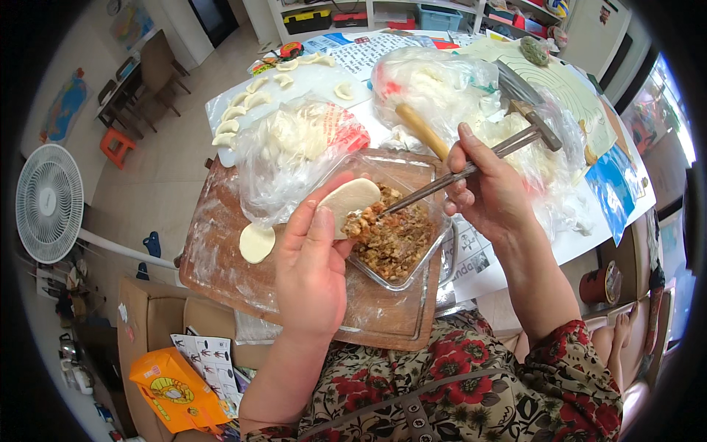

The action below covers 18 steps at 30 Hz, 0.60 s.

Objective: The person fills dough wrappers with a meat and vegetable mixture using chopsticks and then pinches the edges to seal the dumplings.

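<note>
A round dough wrapper (349, 200) lies in my left hand (314, 259), held up beside a clear container. My right hand (489, 190) grips a pair of dark chopsticks (436, 184), whose tips touch a clump of filling at the wrapper's edge. Beneath them, minced filling (400, 237) covers the bottom of the clear rectangular container (393, 284). Another flat wrapper (257, 243) rests on the floured wooden cutting board (221, 276), left of my left hand. Shaped dumplings (257, 100) sit on a white sheet at the back left.
Plastic bags with dough (301, 138) and white contents (436, 83) crowd the board's far side. A wooden rolling pin (422, 131) leans between them. A cleaver (516, 83) lies at the back right. A standing fan (49, 204) is at the left, an orange bag (177, 389) below.
</note>
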Each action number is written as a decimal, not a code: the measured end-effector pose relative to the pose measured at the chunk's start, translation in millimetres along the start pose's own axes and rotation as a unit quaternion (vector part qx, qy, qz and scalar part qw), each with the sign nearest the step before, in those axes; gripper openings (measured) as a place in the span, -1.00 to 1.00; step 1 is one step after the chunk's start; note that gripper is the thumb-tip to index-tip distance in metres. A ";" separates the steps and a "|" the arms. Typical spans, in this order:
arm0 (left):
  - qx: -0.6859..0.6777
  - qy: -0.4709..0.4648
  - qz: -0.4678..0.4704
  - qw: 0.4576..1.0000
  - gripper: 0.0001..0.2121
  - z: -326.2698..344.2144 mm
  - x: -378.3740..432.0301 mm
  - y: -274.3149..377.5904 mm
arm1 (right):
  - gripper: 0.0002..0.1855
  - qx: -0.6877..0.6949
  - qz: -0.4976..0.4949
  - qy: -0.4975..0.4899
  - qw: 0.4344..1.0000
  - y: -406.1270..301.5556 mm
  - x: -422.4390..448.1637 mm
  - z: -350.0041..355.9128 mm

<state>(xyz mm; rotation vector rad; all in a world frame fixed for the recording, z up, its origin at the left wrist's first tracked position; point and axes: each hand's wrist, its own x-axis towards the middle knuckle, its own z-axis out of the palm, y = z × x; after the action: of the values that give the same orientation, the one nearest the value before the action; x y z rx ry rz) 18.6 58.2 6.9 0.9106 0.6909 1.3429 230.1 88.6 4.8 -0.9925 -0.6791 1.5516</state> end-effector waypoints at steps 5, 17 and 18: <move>0.071 -0.087 0.056 0.992 -0.67 3.2 1.2 -5.2 | -0.57 0.031 0.031 0.027 0.999 0.8 2.1 -3.6; -0.164 -0.008 -0.037 0.986 -0.74 -9.6 10.5 -11.5 | -0.59 0.047 0.022 0.069 0.996 1.3 1.7 0.5; -0.196 0.007 -0.058 0.979 -0.73 -9.1 10.3 -11.6 | -0.59 0.045 0.019 0.072 0.996 1.3 0.8 2.1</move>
<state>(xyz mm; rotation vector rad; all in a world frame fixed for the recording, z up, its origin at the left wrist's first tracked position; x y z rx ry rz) 18.0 69.8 -6.8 0.5369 0.4574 1.3211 227.6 89.3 4.6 -1.0433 -0.4892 1.5138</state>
